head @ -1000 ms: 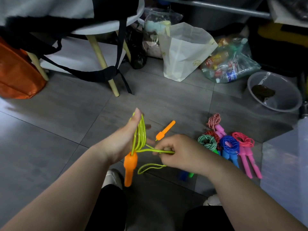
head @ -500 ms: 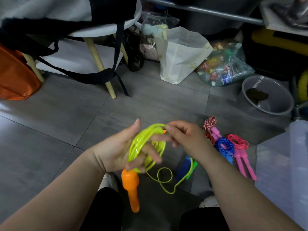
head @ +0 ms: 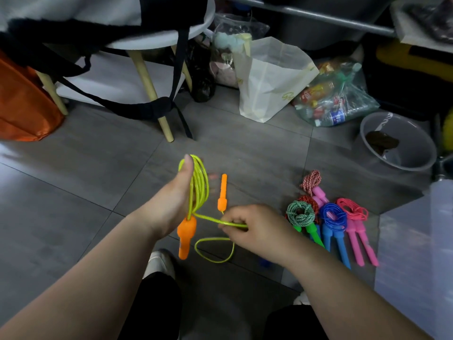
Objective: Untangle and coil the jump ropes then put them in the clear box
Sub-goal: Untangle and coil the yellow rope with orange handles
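Observation:
My left hand (head: pixel 169 207) holds a yellow-green jump rope (head: pixel 199 182) wound in loops around the palm and thumb, with one orange handle (head: pixel 185 235) hanging below it. My right hand (head: pixel 255 228) pinches the free strand of the same rope, pulled sideways from the coil. The second orange handle (head: pixel 222 192) points upward just above those fingers, and a slack loop (head: pixel 214 250) droops beneath. Several coiled ropes lie on the floor at right: green (head: pixel 300 214), red-white (head: pixel 310 180), blue (head: pixel 333 217), pink (head: pixel 353 209). The clear box (head: pixel 416 253) fills the right edge.
A white round table with wooden legs (head: pixel 149 87) and black straps stands behind. An orange bag (head: pixel 22 104) sits far left. A white plastic bag (head: pixel 269 79), a bag of bottles (head: pixel 335 99) and a grey bowl (head: pixel 397 141) line the back right. My knees and shoes show below.
My right hand came off the top of the coil and dropped low to the right, drawing the free strand sideways. The left hand turned upright with the loops.

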Available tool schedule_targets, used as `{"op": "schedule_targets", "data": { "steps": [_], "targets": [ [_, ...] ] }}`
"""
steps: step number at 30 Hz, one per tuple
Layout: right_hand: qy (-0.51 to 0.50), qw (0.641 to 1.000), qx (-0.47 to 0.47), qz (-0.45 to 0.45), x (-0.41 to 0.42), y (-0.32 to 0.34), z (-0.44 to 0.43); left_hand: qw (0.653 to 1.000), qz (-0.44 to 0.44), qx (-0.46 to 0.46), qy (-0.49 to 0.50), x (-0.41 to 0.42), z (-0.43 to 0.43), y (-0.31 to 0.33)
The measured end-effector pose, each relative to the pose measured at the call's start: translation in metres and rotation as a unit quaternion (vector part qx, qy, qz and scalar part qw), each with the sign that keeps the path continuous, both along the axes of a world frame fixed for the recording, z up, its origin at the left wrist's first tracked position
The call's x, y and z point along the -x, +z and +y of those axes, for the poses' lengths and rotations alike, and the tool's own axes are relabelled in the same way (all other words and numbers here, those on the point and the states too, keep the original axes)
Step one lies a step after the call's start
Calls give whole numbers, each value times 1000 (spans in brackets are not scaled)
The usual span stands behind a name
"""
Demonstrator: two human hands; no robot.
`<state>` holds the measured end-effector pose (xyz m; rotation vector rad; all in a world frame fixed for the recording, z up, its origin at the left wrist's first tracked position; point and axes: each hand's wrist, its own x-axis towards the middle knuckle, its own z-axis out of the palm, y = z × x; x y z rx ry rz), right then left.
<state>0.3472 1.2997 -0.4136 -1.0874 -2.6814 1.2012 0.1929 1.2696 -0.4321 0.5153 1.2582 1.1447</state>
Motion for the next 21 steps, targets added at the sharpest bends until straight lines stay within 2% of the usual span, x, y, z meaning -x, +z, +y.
{"op": "schedule_targets", "data": {
  "steps": [3, 6, 12, 14, 16, 18, 21],
  "targets": [
    [-16, 999, -1, 47, -5, 7, 5, 990, 3, 30, -137, -2, -11, -9],
    [-58, 995, 14, 82, -10, 7, 11, 962, 7, 67, -264, -1, -13, -8],
    [-133, 976, 47, 169, -14, 8, 21, 906, -31, 117, -406, 0, -11, 2],
    [-192, 954, 73, 217, -17, 5, 28, 897, -93, 78, -426, 4, -13, 5],
    [-229, 941, 90, 233, -18, 0, 32, 895, -198, 13, -399, 9, -12, 3],
    [-216, 950, 99, 201, -16, -6, 30, 873, -338, -36, -350, 12, -9, 0],
    [-161, 972, 113, 130, -11, -13, 23, 832, -450, -96, -309, 11, -6, -1]
  ]
}}
